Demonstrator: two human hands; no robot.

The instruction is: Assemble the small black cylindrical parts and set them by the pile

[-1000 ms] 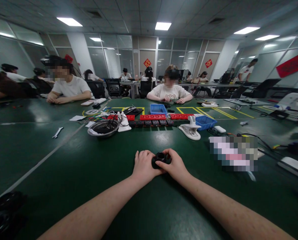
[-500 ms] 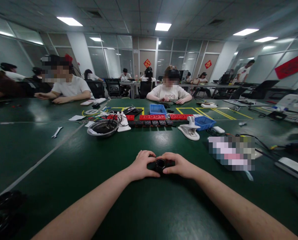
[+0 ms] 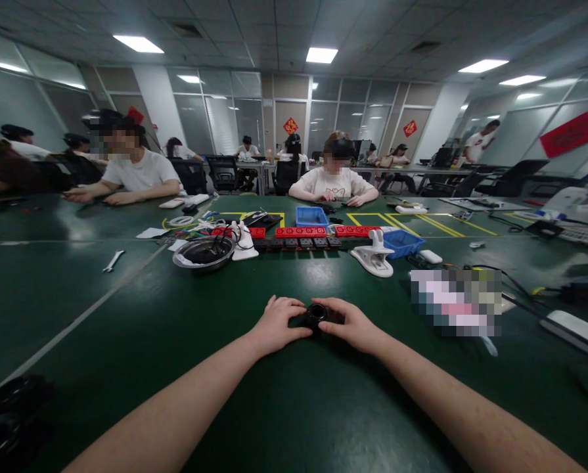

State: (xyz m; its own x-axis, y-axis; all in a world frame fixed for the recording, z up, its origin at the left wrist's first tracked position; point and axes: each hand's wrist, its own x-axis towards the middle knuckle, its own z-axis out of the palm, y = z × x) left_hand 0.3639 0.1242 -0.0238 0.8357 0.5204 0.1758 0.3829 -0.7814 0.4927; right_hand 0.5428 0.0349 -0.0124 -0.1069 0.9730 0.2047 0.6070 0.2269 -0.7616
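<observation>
Between my two hands, low on the green table (image 3: 185, 368), is a small glossy black part with a round opening (image 3: 317, 313); its exact kind I cannot make out. My left hand (image 3: 284, 320) curves round its left side, with fingers behind and thumb in front. From the right, my right hand (image 3: 347, 322) grips it the same way, the thumb at the front edge of the ring. The fingers cover much of the part's two sides.
Ahead lie red power sockets (image 3: 301, 231), a metal bowl (image 3: 203, 255), a white clamp base (image 3: 372, 255) and blue trays (image 3: 403, 244). A wrench (image 3: 113, 261) is at left, dark round parts (image 3: 20, 394) at near left, a pixelated package (image 3: 454, 302) at right. A co-worker (image 3: 334, 177) sits opposite.
Both hands have shifted very slightly away from me with the black part, which stays between them. The co-worker at far left has turned their head.
</observation>
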